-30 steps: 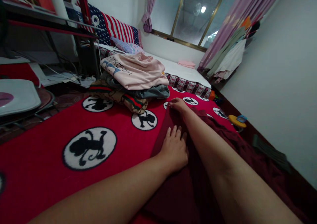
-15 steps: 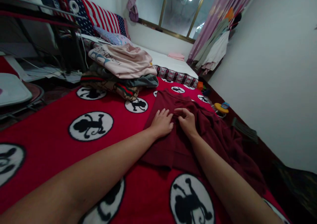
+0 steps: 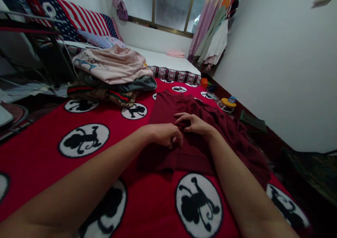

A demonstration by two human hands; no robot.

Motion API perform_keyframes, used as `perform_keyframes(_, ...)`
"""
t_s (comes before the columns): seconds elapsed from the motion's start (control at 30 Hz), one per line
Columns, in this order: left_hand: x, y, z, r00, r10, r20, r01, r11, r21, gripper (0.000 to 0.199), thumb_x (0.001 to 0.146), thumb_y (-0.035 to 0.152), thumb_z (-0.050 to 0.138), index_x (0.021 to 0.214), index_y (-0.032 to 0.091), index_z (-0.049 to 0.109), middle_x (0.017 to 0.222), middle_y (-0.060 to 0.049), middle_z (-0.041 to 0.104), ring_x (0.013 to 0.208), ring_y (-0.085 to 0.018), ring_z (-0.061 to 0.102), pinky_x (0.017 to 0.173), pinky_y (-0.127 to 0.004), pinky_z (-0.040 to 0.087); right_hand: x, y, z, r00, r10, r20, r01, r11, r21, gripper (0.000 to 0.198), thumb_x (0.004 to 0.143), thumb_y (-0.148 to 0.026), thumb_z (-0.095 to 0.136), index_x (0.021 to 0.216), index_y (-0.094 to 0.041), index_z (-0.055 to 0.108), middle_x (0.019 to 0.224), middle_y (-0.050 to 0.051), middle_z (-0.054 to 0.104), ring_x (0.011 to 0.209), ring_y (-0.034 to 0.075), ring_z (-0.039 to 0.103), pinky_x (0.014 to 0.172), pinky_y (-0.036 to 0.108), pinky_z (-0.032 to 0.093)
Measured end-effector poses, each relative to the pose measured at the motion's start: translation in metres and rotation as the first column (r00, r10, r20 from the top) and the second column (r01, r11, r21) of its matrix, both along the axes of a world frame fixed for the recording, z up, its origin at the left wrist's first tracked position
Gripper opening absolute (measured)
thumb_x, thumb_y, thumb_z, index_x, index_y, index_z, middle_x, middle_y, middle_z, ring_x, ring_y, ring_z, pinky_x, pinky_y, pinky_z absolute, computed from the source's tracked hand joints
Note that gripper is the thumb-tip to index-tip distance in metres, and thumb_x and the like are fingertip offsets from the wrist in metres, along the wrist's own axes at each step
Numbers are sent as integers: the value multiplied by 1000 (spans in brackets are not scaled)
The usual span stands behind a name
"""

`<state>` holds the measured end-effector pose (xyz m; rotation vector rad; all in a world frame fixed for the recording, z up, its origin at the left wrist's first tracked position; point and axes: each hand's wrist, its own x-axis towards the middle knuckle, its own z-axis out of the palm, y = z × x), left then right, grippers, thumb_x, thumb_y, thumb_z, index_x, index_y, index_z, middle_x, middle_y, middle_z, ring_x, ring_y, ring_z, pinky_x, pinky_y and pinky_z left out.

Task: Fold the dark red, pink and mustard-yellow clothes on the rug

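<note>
A maroon garment (image 3: 193,157) lies across the red blanket, smooth at its near left part, with a straight hemmed edge toward me. Its right side is bunched into loose folds. My left hand (image 3: 168,134) is over the left part of the cloth, its fingers curled down and under; whether fabric is inside them is hidden. Beside it, my right hand (image 3: 196,124) rests at the middle of the garment with bent fingers, thumb and forefinger apart.
A pile of clothes topped by a pink shirt (image 3: 113,64) sits at the far left of the red blanket (image 3: 52,171). Behind it is a white bed surface (image 3: 155,60). A yellow stool (image 3: 228,102) stands on the floor by the right wall. A metal-framed rack (image 3: 31,24) is at upper left.
My left hand has gone from lying flat on the garment to curled fingers. The right hand's fingers have parted a little. The view has shifted slightly to the right.
</note>
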<state>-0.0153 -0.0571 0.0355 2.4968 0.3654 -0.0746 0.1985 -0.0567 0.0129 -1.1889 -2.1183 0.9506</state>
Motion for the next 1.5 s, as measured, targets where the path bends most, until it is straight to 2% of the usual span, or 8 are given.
perform_keyframes(0.23,2,4,-5,997,-1,82,7,997,-75,20,69,-1,59,78,14,69,66,4,58,61,-8,50,58,-17,34,-5,7,-13,995,-90,-51,98,981,169,19,63,-9,67,75,-21,76,119,5,67,112,21,61,100,36,44)
perform_keyframes(0.47,13,-3,-12,901,228,370,-183,971,-155,13,77,8,59,87,13,64,73,3,57,67,-9,51,62,-19,37,4,5,-4,951,-233,-204,274,940,203,25,62,-7,53,71,-18,73,108,7,71,101,21,65,91,33,48)
perform_keyframes(0.73,15,-17,-20,938,292,188,-318,940,126,43,69,24,81,106,17,61,90,-2,63,82,-17,59,69,-25,44,4,7,-6,968,-211,135,165,942,291,47,53,0,46,88,-18,71,102,3,68,97,17,62,86,26,47)
perform_keyframes(0.9,11,-14,-20,929,313,198,-369,830,419,56,65,50,82,112,24,66,121,-7,55,110,-28,52,88,-36,44,5,3,-3,671,-675,308,386,672,632,29,68,0,48,72,-20,69,89,5,65,93,19,58,77,28,44)
perform_keyframes(1.03,8,-10,-14,936,329,128,-352,848,397,56,61,55,82,106,25,68,111,-6,59,102,-26,56,76,-30,45,4,2,3,507,-683,525,409,727,551,25,72,-5,53,75,-22,72,93,8,66,92,24,60,77,33,44)
perform_keyframes(1.23,5,2,-14,909,408,88,-417,893,167,29,74,48,75,86,22,71,82,-1,68,76,-18,63,63,-24,44,-20,5,8,817,-538,210,377,773,511,45,68,-3,54,107,-21,68,115,4,67,108,19,60,95,30,45)
perform_keyframes(1.4,2,20,-45,746,595,299,-665,646,374,55,88,46,58,135,17,54,141,-15,50,132,-30,44,107,-41,37,-35,11,-24,827,-474,302,321,839,438,39,87,-24,53,125,-21,61,139,9,56,130,25,49,110,46,35)
perform_keyframes(1.5,2,26,-61,746,633,207,-648,618,445,68,92,58,44,147,18,39,157,-16,26,146,-32,19,118,-50,17,-29,17,-37,823,-517,234,386,813,437,34,86,-24,54,118,-20,66,131,10,62,123,24,55,107,42,40)
